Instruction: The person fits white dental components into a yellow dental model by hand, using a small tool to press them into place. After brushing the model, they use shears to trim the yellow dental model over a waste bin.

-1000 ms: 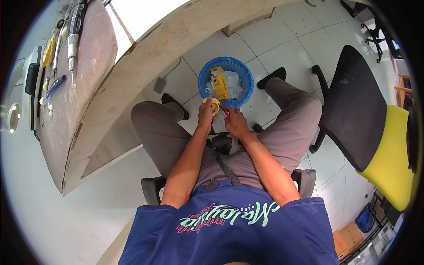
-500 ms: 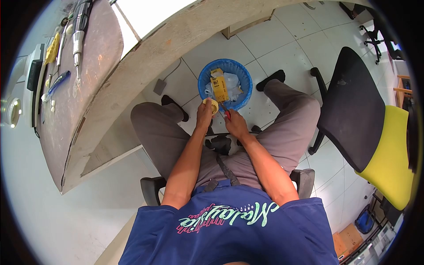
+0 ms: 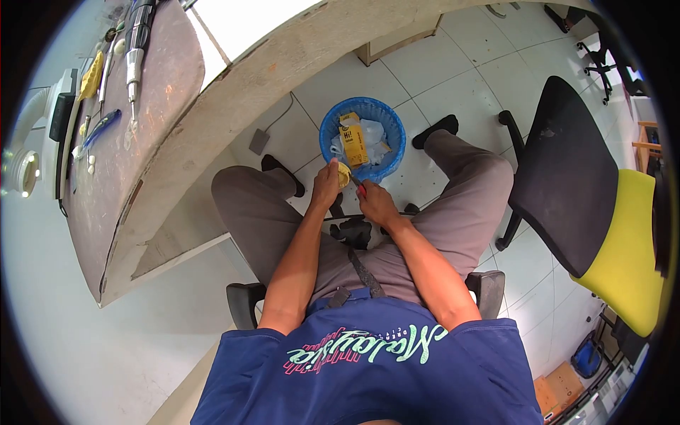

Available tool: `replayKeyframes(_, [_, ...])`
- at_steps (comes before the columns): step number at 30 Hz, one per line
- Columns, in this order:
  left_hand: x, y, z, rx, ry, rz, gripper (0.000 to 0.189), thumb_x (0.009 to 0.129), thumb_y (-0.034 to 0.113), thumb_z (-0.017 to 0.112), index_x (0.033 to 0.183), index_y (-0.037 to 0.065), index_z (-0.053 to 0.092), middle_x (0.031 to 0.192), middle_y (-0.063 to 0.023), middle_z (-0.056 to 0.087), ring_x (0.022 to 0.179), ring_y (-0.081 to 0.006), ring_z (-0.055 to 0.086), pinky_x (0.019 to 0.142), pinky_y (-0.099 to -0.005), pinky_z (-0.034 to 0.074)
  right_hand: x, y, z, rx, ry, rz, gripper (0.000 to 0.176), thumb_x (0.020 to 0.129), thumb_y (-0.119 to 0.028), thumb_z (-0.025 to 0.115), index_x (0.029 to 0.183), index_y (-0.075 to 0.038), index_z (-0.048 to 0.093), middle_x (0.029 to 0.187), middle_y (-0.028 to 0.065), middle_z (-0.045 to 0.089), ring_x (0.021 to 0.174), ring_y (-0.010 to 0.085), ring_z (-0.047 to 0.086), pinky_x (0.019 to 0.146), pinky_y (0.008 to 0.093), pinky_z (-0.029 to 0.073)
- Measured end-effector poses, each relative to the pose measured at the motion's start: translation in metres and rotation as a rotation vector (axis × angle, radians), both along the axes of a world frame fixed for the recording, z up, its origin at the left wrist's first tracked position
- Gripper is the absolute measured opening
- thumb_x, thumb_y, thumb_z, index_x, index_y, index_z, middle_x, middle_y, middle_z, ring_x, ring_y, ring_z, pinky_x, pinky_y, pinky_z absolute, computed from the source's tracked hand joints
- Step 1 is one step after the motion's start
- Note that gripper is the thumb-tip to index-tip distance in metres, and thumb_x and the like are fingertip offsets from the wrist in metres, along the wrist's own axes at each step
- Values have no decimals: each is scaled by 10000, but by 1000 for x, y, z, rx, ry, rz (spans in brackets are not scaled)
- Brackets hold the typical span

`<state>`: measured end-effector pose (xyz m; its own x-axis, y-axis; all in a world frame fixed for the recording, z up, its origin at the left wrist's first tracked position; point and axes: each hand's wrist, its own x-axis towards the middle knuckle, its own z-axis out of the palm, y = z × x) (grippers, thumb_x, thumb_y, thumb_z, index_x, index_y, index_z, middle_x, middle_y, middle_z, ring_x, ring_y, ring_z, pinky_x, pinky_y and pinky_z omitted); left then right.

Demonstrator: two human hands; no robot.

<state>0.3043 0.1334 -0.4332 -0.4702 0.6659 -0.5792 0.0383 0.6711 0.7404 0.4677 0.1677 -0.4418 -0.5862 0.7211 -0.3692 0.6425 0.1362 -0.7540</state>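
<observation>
I sit on a chair and hold both hands out between my knees, just at the near rim of a blue waste basket (image 3: 327, 132) on the tiled floor. My left hand (image 3: 326, 185) grips a small pale yellow piece (image 3: 344, 172). My right hand (image 3: 375, 203) holds a red-handled tool (image 3: 360, 188) whose tip touches the yellow piece. The basket holds a yellow carton (image 3: 353, 141) and crumpled white waste.
A worn workbench (image 3: 142, 120) runs along the left with hand tools (image 3: 134, 49), a blue pen and a white lamp. A foot pedal (image 3: 258, 141) lies on the floor under it. An office chair with a black seat and a yellow back (image 3: 581, 184) stands to the right.
My hands have stayed at the basket rim. The yellow piece has turned slightly in my left hand and the tool tip has shifted against it.
</observation>
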Motion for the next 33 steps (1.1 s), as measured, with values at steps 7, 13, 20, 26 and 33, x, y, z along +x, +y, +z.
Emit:
replayKeyframes(7, [4,0,0,-43,-9,39,662,1027,548,321,1105,-20,652,920,-172,683,799,-261,700,640,-365,566,1,4,5,-2,-93,-31,261,917,-208,586,1086,-10,600,932,277,665,906,469,644,827,539,503])
replayKeyframes(13, [0,1,-1,-96,9,43,739,1030,583,260,1069,-39,657,882,-169,687,756,-264,695,644,-358,563,2,-2,-11,44,-53,9,458,873,-194,594,1298,-42,513,1177,255,572,1094,454,572,910,557,477])
replayKeyframes(20, [0,-1,0,-67,62,-85,752,1035,576,235,977,-40,662,811,-171,681,704,-275,685,644,-384,545,4,-2,-10,76,-35,34,413,887,-187,580,1263,-22,528,1163,267,573,1070,448,587,902,548,489])
replayKeyframes(26, [-5,-3,-5,-152,73,-121,787,1030,581,215,1036,-67,662,862,-223,691,748,-322,700,665,-397,564,1,-2,-8,70,-98,84,268,923,-212,570,1114,-24,588,937,284,652,873,470,649,819,530,519])
replayKeyframes(33, [-2,-6,-14,-153,93,-3,824,1017,606,223,1023,-116,620,886,-224,665,697,-300,693,628,-376,597,4,4,3,-1,-167,47,325,898,-193,572,1185,-41,586,987,279,648,918,464,644,836,538,514])
